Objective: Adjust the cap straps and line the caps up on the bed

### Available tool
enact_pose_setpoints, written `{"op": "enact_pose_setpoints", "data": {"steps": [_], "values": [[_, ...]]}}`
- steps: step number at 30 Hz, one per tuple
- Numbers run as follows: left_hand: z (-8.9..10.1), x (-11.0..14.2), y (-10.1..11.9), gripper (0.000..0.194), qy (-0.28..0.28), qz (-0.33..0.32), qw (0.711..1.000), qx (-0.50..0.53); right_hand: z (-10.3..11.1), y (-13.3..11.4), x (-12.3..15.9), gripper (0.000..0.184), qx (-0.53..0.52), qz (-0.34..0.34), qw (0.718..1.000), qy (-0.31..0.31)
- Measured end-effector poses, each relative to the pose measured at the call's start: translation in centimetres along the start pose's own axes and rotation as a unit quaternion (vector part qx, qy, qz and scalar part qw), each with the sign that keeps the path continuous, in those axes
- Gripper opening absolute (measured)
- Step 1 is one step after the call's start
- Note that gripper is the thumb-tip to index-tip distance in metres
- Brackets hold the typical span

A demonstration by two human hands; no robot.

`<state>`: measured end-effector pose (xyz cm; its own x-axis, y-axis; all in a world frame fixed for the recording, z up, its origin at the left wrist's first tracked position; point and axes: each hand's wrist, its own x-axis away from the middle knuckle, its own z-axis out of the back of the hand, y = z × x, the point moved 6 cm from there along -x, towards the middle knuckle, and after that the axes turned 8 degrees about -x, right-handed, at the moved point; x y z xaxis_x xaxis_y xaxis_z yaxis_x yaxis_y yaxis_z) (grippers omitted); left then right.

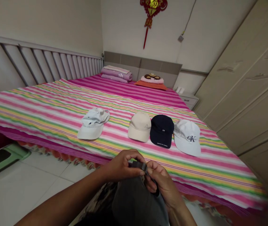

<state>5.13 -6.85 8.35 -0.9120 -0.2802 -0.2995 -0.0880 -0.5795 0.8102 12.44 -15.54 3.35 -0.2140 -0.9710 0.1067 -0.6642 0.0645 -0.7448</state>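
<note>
A dark grey cap (138, 201) hangs from my two hands at the bottom middle, close to my body. My left hand (126, 164) pinches its back strap between thumb and fingers. On the other side, my right hand (158, 179) grips the strap near its buckle, fingers closed. Part of the cap's edge is hidden behind the right hand. Beyond my hands on the bed lie a crumpled white cap (93, 124), a beige cap (140, 127), a navy cap (162, 130) and a white cap with CK lettering (187, 136). The last three sit side by side.
The bed's striped sheet (61, 103) spreads before me. Folded purple bedding (116, 74) and a pink pillow stack (152, 80) rest by the headboard. A green stool (11, 155) stands on the left floor; a wardrobe (249, 81) and nightstand (189, 101) are at right.
</note>
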Motion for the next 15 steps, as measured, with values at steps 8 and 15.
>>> {"op": "enact_pose_setpoints", "data": {"steps": [8, 15], "values": [[-0.49, -0.1, -0.59, 0.028, -0.025, 0.01, 0.996, 0.089, 0.25, 0.05, 0.09, 0.02, -0.002, 0.005, 1.0, -0.002], [-0.54, -0.33, -0.87, 0.028, 0.004, 0.004, 0.997, 0.083, 0.52, 0.46, -0.16, 0.021, -0.036, 0.012, 0.999, 0.0]]}}
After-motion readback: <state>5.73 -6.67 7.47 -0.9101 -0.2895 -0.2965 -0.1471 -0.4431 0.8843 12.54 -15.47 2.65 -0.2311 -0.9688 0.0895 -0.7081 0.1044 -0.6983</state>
